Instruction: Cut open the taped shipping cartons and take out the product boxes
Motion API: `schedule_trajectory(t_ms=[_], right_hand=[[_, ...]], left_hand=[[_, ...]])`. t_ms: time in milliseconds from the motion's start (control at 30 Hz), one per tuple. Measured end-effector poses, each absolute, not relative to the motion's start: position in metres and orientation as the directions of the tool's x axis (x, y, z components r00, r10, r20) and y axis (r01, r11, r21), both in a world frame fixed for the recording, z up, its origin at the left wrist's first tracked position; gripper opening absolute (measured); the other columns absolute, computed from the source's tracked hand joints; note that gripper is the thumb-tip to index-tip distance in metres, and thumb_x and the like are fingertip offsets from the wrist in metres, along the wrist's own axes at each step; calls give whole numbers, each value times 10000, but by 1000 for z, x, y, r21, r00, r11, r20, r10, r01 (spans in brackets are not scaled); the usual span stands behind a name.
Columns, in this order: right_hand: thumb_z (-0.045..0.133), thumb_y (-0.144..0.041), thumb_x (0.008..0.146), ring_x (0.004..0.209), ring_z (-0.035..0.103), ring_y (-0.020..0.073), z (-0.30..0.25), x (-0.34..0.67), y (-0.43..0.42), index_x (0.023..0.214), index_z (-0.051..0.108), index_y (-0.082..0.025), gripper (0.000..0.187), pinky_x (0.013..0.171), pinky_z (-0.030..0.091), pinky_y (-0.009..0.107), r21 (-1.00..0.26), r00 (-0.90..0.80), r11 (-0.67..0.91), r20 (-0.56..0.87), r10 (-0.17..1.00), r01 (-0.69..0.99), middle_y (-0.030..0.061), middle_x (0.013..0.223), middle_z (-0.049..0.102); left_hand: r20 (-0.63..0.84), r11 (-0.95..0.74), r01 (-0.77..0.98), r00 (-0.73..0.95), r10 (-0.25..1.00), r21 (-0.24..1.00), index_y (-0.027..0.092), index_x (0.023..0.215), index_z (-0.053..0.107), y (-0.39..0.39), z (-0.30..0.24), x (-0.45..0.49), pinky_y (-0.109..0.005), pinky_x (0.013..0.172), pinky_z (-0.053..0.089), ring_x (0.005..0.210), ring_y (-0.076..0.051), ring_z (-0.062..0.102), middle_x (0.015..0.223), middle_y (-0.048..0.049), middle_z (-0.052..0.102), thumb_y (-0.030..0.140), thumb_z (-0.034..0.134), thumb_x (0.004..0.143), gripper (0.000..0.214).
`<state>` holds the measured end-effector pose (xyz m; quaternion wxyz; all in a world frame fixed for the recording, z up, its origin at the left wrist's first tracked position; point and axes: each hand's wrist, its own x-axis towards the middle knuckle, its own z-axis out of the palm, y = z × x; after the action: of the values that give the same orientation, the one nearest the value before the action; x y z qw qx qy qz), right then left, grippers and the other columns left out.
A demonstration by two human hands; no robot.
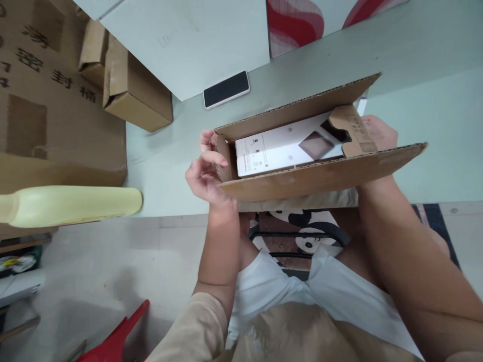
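A long brown cardboard box [320, 177] is held up near the table's front edge, its two long flaps raised. Inside it lies a white printed box [277, 143] with small pictures on its left end and a dark diamond shape towards the right. A folded end flap with a cut-out notch [356, 129] partly covers the white box's right end. My left hand [206, 173] grips the carton's left end, fingers curled about the short flap. At the opposite end, my right hand [380, 134] is closed on the carton; most of its fingers are hidden.
On the pale table [162, 151] a phone [226, 89] lies before a white cabinet [199, 40]. Small cartons [139, 93] and a large carton [68, 115] stand left. A yellow bottle-shaped object [75, 205] juts in; a red chair [116, 334] is below.
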<state>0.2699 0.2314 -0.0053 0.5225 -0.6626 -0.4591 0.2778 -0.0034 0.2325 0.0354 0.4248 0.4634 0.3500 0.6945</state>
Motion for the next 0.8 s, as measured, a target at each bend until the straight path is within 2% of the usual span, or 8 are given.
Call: schedule_trajectory(t_ms=[100, 200, 300, 367, 433, 567, 700, 800], right_hand=[[531, -374, 825, 671, 526, 139, 9, 269, 229, 747, 630, -195, 219, 620, 428, 316, -962, 466, 26, 155, 871, 272, 32, 713, 591], [589, -462, 817, 650, 536, 157, 29, 266, 224, 678, 621, -215, 285, 607, 445, 351, -942, 499, 289, 336, 799, 172, 42, 685, 560], [607, -594, 895, 810, 591, 208, 40, 265, 215, 655, 701, -240, 438, 784, 516, 460, -845, 406, 526, 518, 753, 102, 75, 780, 568], [541, -702, 938, 945, 602, 225, 41, 265, 210, 734, 799, -269, 543, 907, 520, 499, -829, 297, 548, 553, 778, 110, 84, 915, 563], [444, -784, 949, 1051, 592, 232, 40, 267, 206, 810, 848, -326, 626, 932, 532, 492, -841, 208, 523, 541, 815, 138, 80, 1009, 515], [358, -794, 967, 1137, 573, 244, 38, 268, 203, 810, 850, -392, 654, 1010, 525, 494, -842, 168, 508, 535, 828, 181, 75, 1028, 462], [333, -772, 982, 1026, 591, 223, 41, 265, 200, 724, 807, -345, 689, 1009, 516, 496, -832, 175, 509, 547, 819, 220, 69, 1016, 488], [359, -802, 950, 989, 591, 238, 44, 261, 201, 617, 707, -265, 722, 1003, 512, 518, -827, 270, 523, 562, 782, 206, 79, 980, 466]], left_hand=[[335, -375, -238, -194, 922, 896, 205, 561, 417, 234, 37, -5, -486, 1063, 522, 1202, -297, 607, 1229, -28, 662, 724, 459, 920, 633], [357, -397, -196, -212, 910, 897, 197, 525, 371, 233, 40, -1, -460, 980, 540, 1077, -278, 606, 1146, -50, 647, 769, 483, 877, 681], [375, -405, -192, -177, 910, 894, 183, 513, 326, 232, 43, 4, -457, 963, 525, 992, -253, 585, 1095, -50, 609, 768, 488, 878, 708], [385, -412, -208, -160, 909, 887, 179, 517, 311, 232, 44, 5, -467, 983, 510, 985, -248, 573, 1076, -48, 593, 763, 460, 901, 714], [385, -414, -223, -163, 908, 882, 179, 519, 302, 232, 45, 5, -468, 975, 511, 979, -247, 567, 1059, -50, 584, 756, 453, 904, 710], [358, -385, -178, -169, 918, 905, 188, 532, 313, 232, 44, 4, -460, 943, 523, 1019, -268, 575, 1075, -58, 590, 782, 477, 871, 703], [370, -396, -157, -169, 914, 905, 196, 542, 349, 234, 43, 2, -470, 979, 508, 1061, -281, 579, 1096, -59, 601, 764, 480, 885, 676], [379, -407, -161, -178, 908, 899, 193, 534, 368, 234, 44, 2, -457, 966, 524, 1021, -259, 582, 1061, -57, 593, 736, 500, 885, 660]])
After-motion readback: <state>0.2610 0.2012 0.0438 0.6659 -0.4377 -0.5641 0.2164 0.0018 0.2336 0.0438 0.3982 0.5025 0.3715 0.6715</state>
